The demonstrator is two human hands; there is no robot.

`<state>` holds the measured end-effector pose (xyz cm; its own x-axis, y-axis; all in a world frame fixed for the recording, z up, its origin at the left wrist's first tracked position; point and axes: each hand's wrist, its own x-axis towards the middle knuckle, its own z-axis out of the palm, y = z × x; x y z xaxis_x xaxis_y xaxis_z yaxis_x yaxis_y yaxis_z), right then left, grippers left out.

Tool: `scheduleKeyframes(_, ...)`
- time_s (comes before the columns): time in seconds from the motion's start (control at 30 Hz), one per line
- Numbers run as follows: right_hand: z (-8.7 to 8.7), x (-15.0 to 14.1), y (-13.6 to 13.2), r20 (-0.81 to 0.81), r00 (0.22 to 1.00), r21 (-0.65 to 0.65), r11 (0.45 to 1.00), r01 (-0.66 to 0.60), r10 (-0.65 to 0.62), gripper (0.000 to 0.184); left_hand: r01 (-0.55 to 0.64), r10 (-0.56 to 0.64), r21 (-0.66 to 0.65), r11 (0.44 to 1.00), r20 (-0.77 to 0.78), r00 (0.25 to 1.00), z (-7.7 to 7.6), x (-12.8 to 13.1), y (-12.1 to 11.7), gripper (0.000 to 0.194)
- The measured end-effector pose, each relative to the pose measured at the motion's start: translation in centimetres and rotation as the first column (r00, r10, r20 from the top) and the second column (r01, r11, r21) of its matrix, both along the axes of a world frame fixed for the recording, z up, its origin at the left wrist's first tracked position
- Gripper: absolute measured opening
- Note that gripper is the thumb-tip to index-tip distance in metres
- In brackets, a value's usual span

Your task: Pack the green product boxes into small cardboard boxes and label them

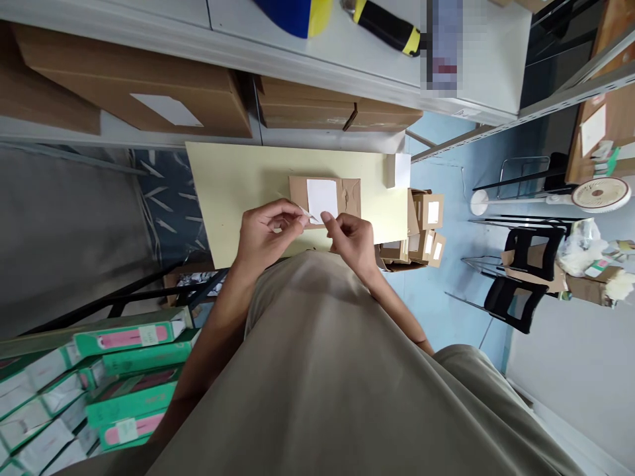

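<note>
A small brown cardboard box (298,190) lies on the pale yellow board in front of me, with a white label (321,195) across its top. My left hand (270,237) is closed in a pinch on a thin piece of white paper (309,215) over the box's near edge; whether this piece joins the label I cannot tell. To its right is my right hand (353,243), fingers curled and thumb pointing toward the label's near corner. Anything inside the right fingers is hidden.
The yellow board (238,192) carries a small white box (398,170) at its far right. Large cartons (149,86) fill the shelf behind. A black-and-yellow handled tool (387,26) lies above. Green boxes (133,396) are stacked left; open cartons (421,231) stand right.
</note>
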<state>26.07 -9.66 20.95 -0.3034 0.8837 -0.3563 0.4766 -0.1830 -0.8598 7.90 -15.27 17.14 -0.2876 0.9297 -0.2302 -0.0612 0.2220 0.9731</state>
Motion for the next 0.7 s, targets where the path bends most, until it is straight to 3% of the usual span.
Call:
scheduleKeyframes(0.13, 1.8, 0.1, -0.4, 0.0, 0.996, 0.185, 0.979, -0.086, 0.087, 0.044, 0.024, -0.025, -0.012, 1.0, -0.092, 0.995, -0.1, 0.1, -0.1, 0.026)
scheduleKeyframes(0.27, 1.1, -0.5, -0.3, 0.052, 0.987, 0.274, 0.948, -0.161, 0.153, 0.03, 0.045, -0.042, 0.018, 0.999, -0.147, 0.988, 0.1, 0.4, -0.2, 0.017)
scheduleKeyframes(0.43, 0.1, -1.1, -0.3, 0.199, 0.962, 0.253, 0.939, -0.234, 0.186, 0.032, 0.072, -0.063, 0.053, 0.996, -0.158, 0.985, -0.4, 0.1, -0.9, 0.014)
scheduleKeyframes(0.57, -0.1, -1.0, -0.1, 0.207, 0.967, 0.217, 0.957, -0.194, 0.15, 0.031, 0.037, -0.059, -0.083, 0.996, -0.29, 0.955, -3.9, -1.9, -1.7, 0.01)
scheduleKeyframes(0.7, -0.2, -0.4, 0.0, 0.175, 0.982, 0.189, 0.977, -0.099, 0.066, 0.033, -0.04, -0.109, -0.291, 0.956, -0.479, 0.871, -10.1, -6.7, -3.6, 0.004)
